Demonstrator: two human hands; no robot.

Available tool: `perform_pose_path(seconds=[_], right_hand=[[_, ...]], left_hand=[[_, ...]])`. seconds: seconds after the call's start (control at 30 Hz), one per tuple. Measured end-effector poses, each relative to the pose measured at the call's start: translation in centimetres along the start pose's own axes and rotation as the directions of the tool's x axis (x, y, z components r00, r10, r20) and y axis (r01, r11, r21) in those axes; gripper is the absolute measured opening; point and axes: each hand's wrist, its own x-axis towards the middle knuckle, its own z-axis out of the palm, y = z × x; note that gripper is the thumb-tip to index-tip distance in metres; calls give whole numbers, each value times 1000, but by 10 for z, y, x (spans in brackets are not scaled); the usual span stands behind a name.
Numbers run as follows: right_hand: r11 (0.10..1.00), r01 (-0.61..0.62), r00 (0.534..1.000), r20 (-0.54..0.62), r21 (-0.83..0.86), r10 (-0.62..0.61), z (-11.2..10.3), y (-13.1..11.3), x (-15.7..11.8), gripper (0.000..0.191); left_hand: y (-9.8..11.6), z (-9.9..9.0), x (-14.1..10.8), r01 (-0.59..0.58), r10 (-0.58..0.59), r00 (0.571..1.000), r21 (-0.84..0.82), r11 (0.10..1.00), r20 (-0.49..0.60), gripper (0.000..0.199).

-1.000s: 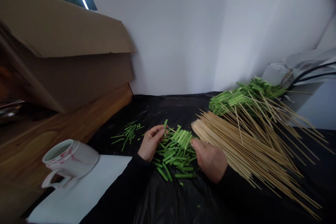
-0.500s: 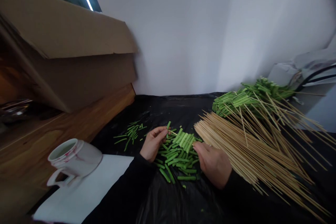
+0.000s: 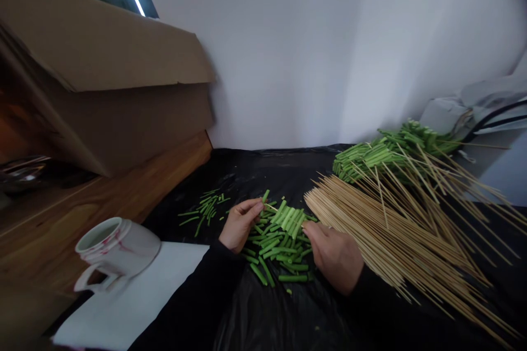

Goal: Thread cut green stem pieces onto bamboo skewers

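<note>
A short green stalk [image 3: 265, 195] is pinched between the thumb and fingers of the left hand [image 3: 241, 226], beside the tip of a skewer [image 3: 271, 208]. The skewer is gripped near its other end by the closed right hand [image 3: 335, 256], though that grip is partly hidden. Between the hands, a row of cut stalks [image 3: 289, 219] is threaded on it, held above loose pieces [image 3: 276, 251] scattered on black plastic [image 3: 284, 318]. Bare skewers [image 3: 387, 230] are heaped at right.

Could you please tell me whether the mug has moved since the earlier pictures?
No; judged against the cardboard box, the mug has stayed put; only the camera view shifted.
</note>
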Motion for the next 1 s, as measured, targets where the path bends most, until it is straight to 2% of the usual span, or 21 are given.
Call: perform_pose_path(seconds=[0.77,1.0], right_hand=[[1000,-23,999,24,-10,23,-2,-1,1,26],[1000,-25,999,34,-11,25,-3,-2,2,25]], left_hand=[[-2,-2,1,-29,26,999,61,998,44,30],[-2,-1,1,-25,23,999,61,998,26,30]])
